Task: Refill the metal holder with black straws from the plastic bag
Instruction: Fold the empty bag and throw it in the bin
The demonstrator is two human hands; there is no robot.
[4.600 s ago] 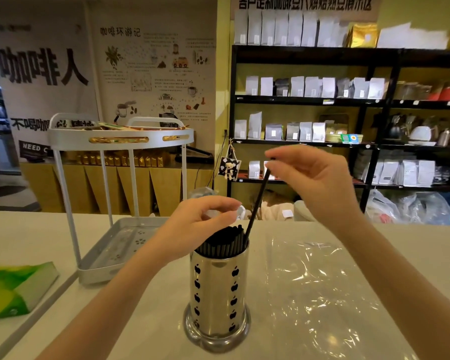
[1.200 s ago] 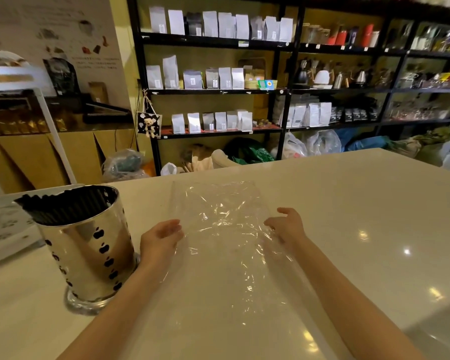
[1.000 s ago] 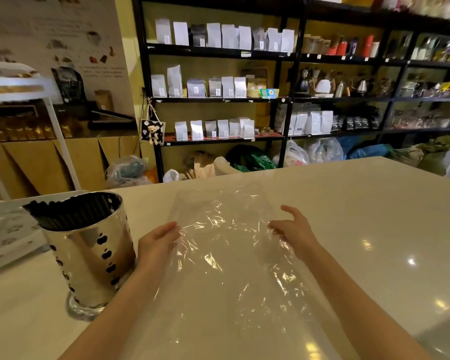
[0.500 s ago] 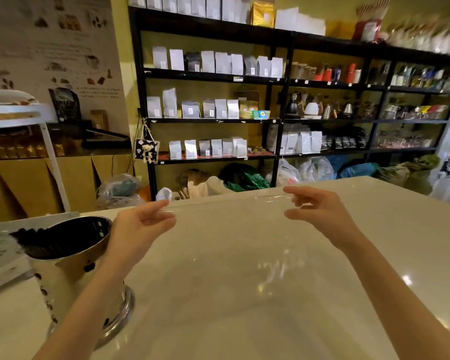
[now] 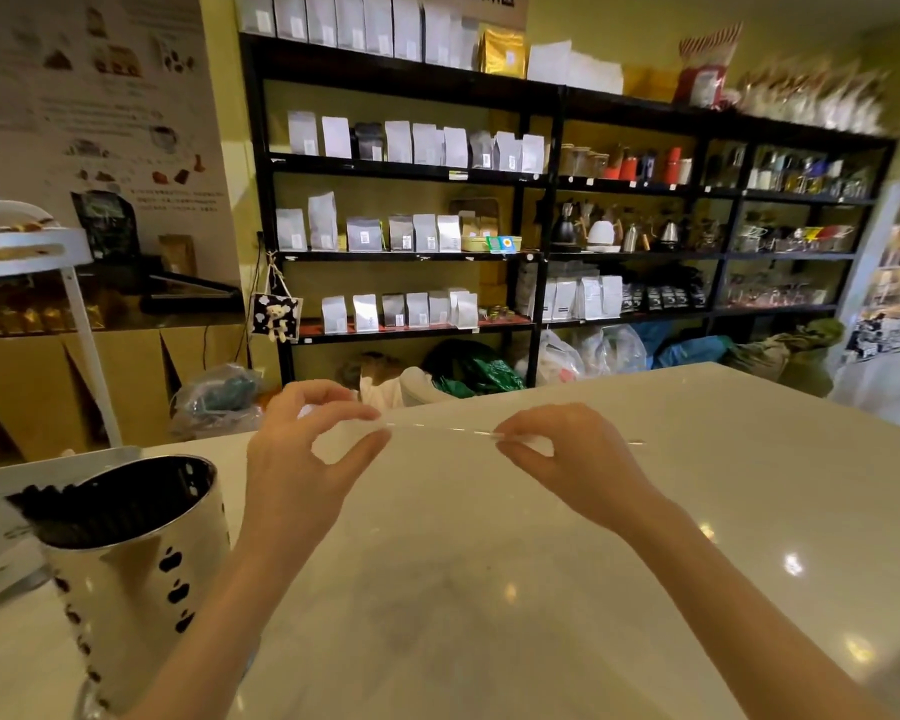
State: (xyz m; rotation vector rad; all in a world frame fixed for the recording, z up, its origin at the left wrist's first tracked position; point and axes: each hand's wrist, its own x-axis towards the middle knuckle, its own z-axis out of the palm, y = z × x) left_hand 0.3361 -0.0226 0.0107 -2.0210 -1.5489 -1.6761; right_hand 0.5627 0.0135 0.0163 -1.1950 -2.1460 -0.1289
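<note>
Pinching clear plastic bag (image 5: 440,433) edge: left hand (image 5: 302,449), right hand (image 5: 567,454), both grips closed, above pale glossy table (image 5: 723,485). Metal holder (image 5: 136,558) left, black straws (image 5: 68,517) inside. Shelves (image 5: 541,174) behind; writing unreadable.

A pale, glossy tabletop (image 5: 645,511) fills the lower part of the view, with ceiling lights reflected toward its right side. Near its left edge stands a shiny metal holder (image 5: 126,579) with apple-shaped cutouts, packed with black straws (image 5: 68,517). Behind the holder, at the far left corner, the base of a white rack (image 5: 1,558) rests on the tabletop.
</note>
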